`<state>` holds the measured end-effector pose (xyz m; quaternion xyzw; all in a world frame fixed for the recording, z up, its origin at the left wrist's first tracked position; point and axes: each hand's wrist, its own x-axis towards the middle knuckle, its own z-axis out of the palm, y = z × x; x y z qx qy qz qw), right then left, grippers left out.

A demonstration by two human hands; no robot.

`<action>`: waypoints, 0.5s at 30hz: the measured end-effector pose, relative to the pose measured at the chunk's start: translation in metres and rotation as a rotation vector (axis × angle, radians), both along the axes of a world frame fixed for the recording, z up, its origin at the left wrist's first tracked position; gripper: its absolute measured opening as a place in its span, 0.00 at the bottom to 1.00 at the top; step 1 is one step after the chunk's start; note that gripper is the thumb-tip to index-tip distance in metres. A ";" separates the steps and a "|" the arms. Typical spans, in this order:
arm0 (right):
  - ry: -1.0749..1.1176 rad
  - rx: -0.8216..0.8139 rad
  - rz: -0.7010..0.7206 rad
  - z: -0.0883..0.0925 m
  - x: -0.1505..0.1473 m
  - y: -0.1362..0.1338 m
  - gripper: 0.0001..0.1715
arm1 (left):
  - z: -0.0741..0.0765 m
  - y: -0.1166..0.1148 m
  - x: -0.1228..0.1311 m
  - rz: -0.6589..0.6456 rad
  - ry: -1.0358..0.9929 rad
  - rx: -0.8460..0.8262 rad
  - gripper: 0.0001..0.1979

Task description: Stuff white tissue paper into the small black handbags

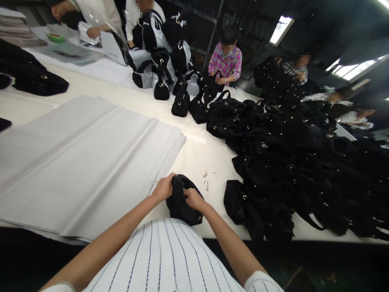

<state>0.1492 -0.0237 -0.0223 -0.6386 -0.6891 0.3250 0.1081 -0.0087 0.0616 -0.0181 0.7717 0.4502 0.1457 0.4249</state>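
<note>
Nearest is the person's white striped shirt (pixel 164 255), close against the table's edge. Just beyond it, a black bag (pixel 179 207) sits on the white table (pixel 202 156), between the person's two hands. The left hand (pixel 164 188) is clamped on its upper left edge; the right hand (pixel 193 199) is closed on the cloth near its middle, the fingertips partly hidden. The hands are near each other but apart.

Left of the bag lies a broad stack of pale paper sheets (pixel 85 158). Just to its right are some small clear scraps (pixel 206 185), then another black bag (pixel 238 202) at the near side of a large heap of black bags (pixel 282 158) with gold-coloured fittings.

Farther along, several black bags with pale wrapping (pixel 161 90) stand grouped together. Behind them, a co-worker in a pink checked shirt (pixel 235 61) handles a dark bag. Far left, a green bowl (pixel 55 37) sits near another co-worker's hand (pixel 93 32).
</note>
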 end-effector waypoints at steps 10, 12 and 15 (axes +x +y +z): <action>-0.341 0.407 -0.385 -0.009 -0.007 -0.014 0.08 | -0.025 -0.065 -0.016 0.180 0.078 -0.379 0.14; -0.475 0.429 -0.340 -0.017 -0.006 0.003 0.06 | -0.021 -0.062 -0.007 0.163 0.182 -0.243 0.13; -0.619 0.433 -0.267 -0.031 0.000 0.023 0.07 | -0.014 -0.055 0.003 0.114 0.293 -0.087 0.13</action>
